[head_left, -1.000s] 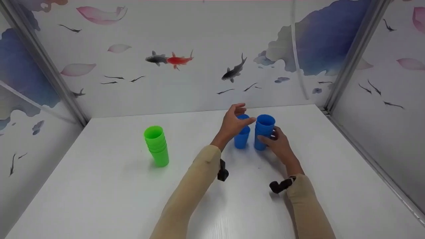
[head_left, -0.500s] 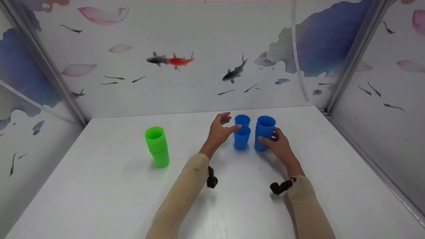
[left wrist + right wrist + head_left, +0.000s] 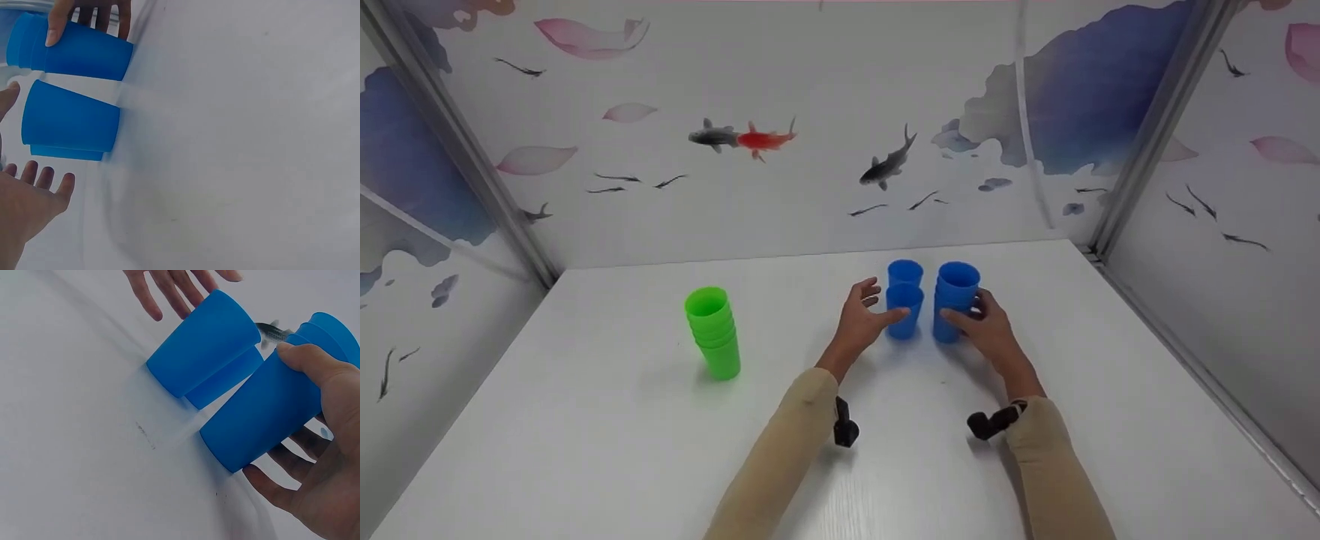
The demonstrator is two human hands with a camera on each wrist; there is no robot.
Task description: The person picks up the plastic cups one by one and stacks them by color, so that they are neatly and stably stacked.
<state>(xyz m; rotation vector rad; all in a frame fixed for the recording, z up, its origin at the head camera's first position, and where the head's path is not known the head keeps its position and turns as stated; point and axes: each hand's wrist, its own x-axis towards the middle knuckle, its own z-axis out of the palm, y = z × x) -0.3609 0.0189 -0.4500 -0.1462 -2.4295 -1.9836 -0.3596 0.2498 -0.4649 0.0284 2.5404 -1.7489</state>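
My right hand (image 3: 991, 328) grips a stack of nested blue cups (image 3: 264, 405), thumb on the near side and fingers round the far side. To the left of that stack, one blue cup (image 3: 903, 309) stands on the table, and a second blue cup (image 3: 905, 271) is right behind it, partly hidden. My left hand (image 3: 859, 327) is beside the nearer cup, its thumb overlapping that cup in the head view. In the left wrist view a gap shows between the fingers (image 3: 66, 188) and the cup.
A stack of nested green cups (image 3: 720, 341) stands on the left of the white table (image 3: 607, 420). Behind the cups rises a wall (image 3: 810, 202) painted with fish and petals. Side panels bound the table left and right.
My left hand has drawn back from above the two single blue cups, then lowered to the left side of the nearer one. The right hand keeps its hold on the blue stack.
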